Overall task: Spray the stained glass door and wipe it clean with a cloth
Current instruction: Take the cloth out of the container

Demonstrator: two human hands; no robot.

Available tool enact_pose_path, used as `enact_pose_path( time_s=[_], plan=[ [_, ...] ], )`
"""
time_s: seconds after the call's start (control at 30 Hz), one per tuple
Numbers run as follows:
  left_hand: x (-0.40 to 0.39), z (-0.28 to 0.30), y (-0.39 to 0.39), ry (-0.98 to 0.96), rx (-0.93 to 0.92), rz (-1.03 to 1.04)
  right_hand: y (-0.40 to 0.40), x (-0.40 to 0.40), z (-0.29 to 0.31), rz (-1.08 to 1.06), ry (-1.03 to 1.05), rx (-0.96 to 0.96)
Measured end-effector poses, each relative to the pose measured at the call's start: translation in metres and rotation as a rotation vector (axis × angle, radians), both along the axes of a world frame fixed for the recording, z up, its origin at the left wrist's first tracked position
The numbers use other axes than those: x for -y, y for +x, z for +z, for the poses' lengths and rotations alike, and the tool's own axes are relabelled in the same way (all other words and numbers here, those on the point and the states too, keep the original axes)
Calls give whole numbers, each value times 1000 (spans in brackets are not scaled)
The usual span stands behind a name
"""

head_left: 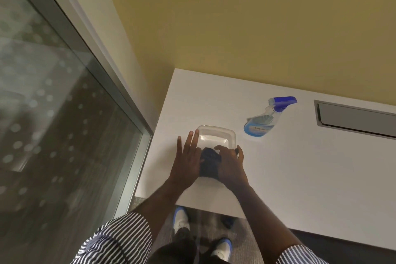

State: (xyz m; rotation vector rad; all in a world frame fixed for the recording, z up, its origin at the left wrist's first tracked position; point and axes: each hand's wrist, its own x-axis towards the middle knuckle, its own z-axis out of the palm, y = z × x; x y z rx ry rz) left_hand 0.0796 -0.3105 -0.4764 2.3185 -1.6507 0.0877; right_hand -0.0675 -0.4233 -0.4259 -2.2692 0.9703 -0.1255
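A dark cloth (210, 162) lies folded in a clear plastic container (216, 135) on the white table (300, 169). My right hand (230, 162) is curled over the cloth's right side, gripping it. With spread fingers, my left hand (187, 158) rests flat against the container's left edge and touches the cloth. A spray bottle (264, 121) of blue liquid with a blue trigger head stands on the table to the right, apart from both hands. The glass door (53, 113) with a pattern of pale dots fills the left side, framed in grey metal.
A yellow wall (235, 17) rises behind the table. A grey metal cable slot (353, 119) is set into the tabletop at the far right. My feet in white and blue shoes (182, 218) stand on grey carpet below the table's front edge.
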Motion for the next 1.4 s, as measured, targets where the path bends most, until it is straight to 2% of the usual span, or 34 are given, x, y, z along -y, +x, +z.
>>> enact_pose_path(
  time_s=[0.2, 0.4, 0.57, 0.7, 0.87, 1.0, 1.13, 1.27, 1.4],
  plan=[
    [-9, 3, 2, -67, 0, -51, -4, -6, 3, 11, 25, 201],
    [-15, 3, 4, -145, -118, -64, -13, -11, 9, -32, 102, 412],
    [-15, 12, 3, -216, -267, -61, -14, -12, 11, -70, 46, 383],
    [-12, 22, 1, -299, -409, -26, -15, -8, 14, -177, 33, 348],
    [-9, 30, 5, -217, -634, 12, -13, -7, 35, -230, 149, 309],
    [-10, 46, 5, -252, -790, 54, -17, 3, 34, -146, 133, 242],
    [-4, 71, 7, -315, -784, -36, -20, 14, 28, -56, 59, 161],
    [11, 105, 15, -214, -990, -58, -12, 18, 47, 54, -16, 283],
    [24, 140, 24, -185, -1074, -109, 6, 19, 68, 63, 23, 363]
  ],
)
